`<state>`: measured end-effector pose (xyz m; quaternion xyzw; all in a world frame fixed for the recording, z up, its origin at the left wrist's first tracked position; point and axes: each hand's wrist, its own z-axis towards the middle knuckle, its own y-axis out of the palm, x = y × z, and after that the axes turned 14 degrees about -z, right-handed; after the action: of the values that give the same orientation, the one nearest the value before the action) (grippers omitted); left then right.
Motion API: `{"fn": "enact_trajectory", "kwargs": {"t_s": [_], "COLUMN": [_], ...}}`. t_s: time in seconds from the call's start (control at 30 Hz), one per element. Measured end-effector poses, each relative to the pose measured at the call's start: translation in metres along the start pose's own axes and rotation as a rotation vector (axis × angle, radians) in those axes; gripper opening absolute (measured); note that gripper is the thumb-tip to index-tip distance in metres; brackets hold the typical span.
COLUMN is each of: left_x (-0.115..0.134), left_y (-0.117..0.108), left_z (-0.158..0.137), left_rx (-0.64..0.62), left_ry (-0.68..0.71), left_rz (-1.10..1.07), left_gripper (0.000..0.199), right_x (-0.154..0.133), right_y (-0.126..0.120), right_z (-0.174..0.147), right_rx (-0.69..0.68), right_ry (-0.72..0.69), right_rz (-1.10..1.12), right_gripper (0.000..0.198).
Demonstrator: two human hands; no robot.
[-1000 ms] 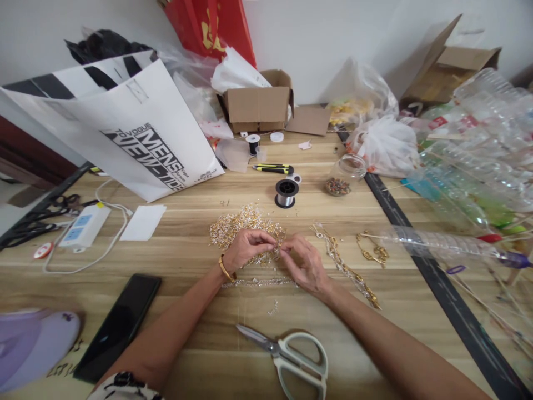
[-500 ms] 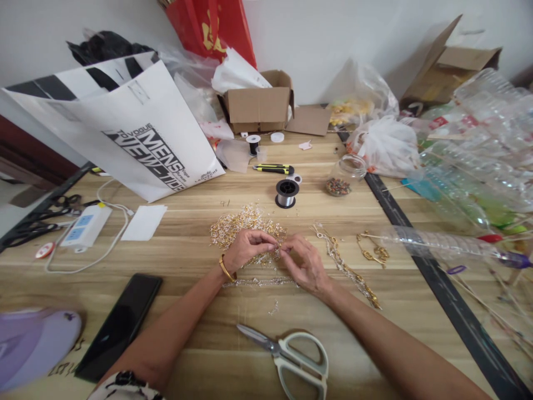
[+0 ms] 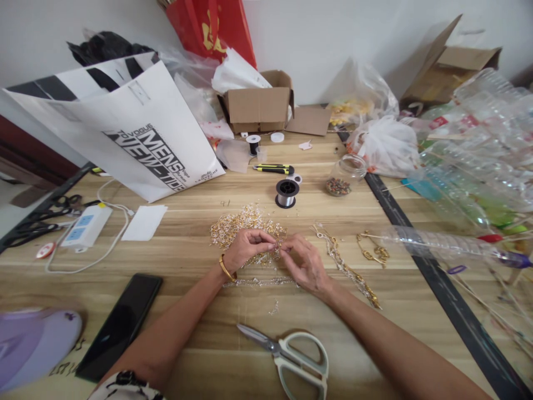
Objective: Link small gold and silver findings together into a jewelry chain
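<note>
My left hand (image 3: 249, 246), with a gold bracelet on its wrist, is closed in a pinch at the front right side of a pile of small gold and silver pieces (image 3: 235, 225). Facing it, my right hand (image 3: 306, 261) pinches too, thumb against fingers. The fingertips nearly meet; whatever lies between them is too small to make out. Just below the hands a silver chain (image 3: 258, 282) stretches across the table. To the right of my right hand lie gold and silver chains (image 3: 343, 261). Scissors (image 3: 277, 349) with pale handles rest nearer to me.
Behind the hands stand a wire spool (image 3: 286, 194), a yellow-black utility knife (image 3: 272, 168) and a glass jar of beads (image 3: 343, 178). A phone (image 3: 120, 328) and a power strip (image 3: 86, 226) lie left. Plastic bottles (image 3: 462, 166) crowd the right, and a white paper bag (image 3: 166, 139) leans at back left.
</note>
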<state>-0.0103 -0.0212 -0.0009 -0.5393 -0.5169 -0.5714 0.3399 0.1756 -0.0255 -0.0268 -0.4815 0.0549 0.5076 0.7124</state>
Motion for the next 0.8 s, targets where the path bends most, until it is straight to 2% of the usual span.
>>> {"fn": "enact_trajectory", "kwargs": {"t_s": [0.8], "left_x": [0.0008], "left_y": [0.0009], "left_z": [-0.0001], "left_rx": [0.004], "left_ry": [0.048], "left_rz": [0.016], "left_gripper": [0.016], "right_x": [-0.0004], "right_y": [0.0002], "right_z": [0.0000], "right_rx": [0.005], "right_ry": [-0.004], "right_rz": [-0.026], "right_gripper": [0.005]}}
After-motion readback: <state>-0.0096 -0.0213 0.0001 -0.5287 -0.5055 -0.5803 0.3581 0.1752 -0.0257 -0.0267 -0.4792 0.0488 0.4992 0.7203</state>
